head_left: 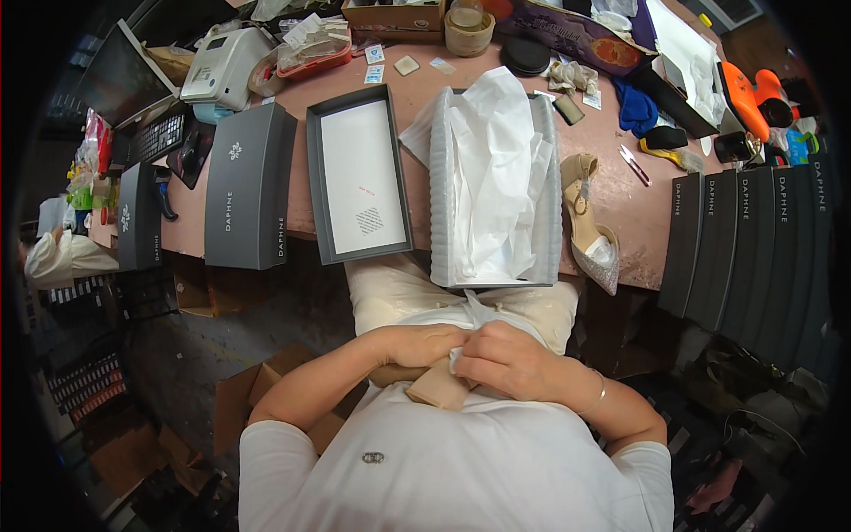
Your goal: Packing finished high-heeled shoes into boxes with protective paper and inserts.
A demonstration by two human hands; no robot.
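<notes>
Close to my body, my left hand (424, 344) is closed around a beige, flat-ended piece (441, 387) that looks like part of a shoe; most of it is hidden by my hands. Beside it my right hand (507, 359) pinches white tissue paper (479, 309), a bit of which sticks out at the fingers. On the table edge ahead lies an open shoe box (436, 257) with padded grey lining and crumpled white paper (496, 168). Right of it rests a beige pointed shoe (585, 208) with an ankle strap, a glittery toe and white paper inside.
A dark grey box lid (403, 177) lies inside up, left of the open box. Closed grey boxes stand at left (248, 191) and in a row at right (753, 239). Behind are tweezers (634, 166), a blue cloth (636, 108), an orange tool (743, 99) and a white printer (228, 66).
</notes>
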